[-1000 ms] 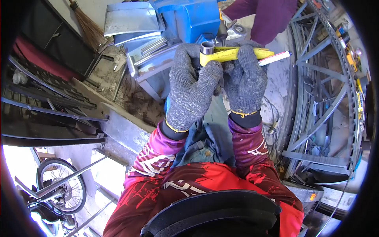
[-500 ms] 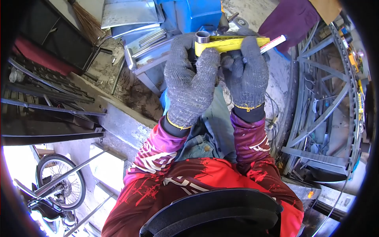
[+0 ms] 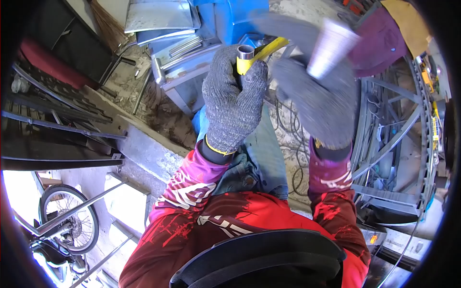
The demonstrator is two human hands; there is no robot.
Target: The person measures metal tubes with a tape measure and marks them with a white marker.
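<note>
My left hand (image 3: 233, 98), in a grey knit glove, is closed round a short metal pipe (image 3: 246, 49) whose open end points up. A yellow measuring tape (image 3: 270, 49) passes round the pipe just below its rim, and its other end sticks out to the right. My right hand (image 3: 319, 103), gloved the same way, is apart from the tape and smeared by motion. A white marker (image 3: 330, 50) rises from its grip, also blurred, so its details are lost. The fingers of the right hand are hard to make out.
Metal sheets (image 3: 157, 15) and a blue box (image 3: 245, 21) stand ahead, beside a metal bench (image 3: 180, 79). A steel frame (image 3: 398, 139) is on the right. A motorcycle wheel (image 3: 68, 218) shows at lower left. Cables (image 3: 295, 129) lie on the floor.
My right hand has let go of the tape and swung to the right with the marker. The tape, earlier stretched between both hands, now sticks out freely from my left hand.
</note>
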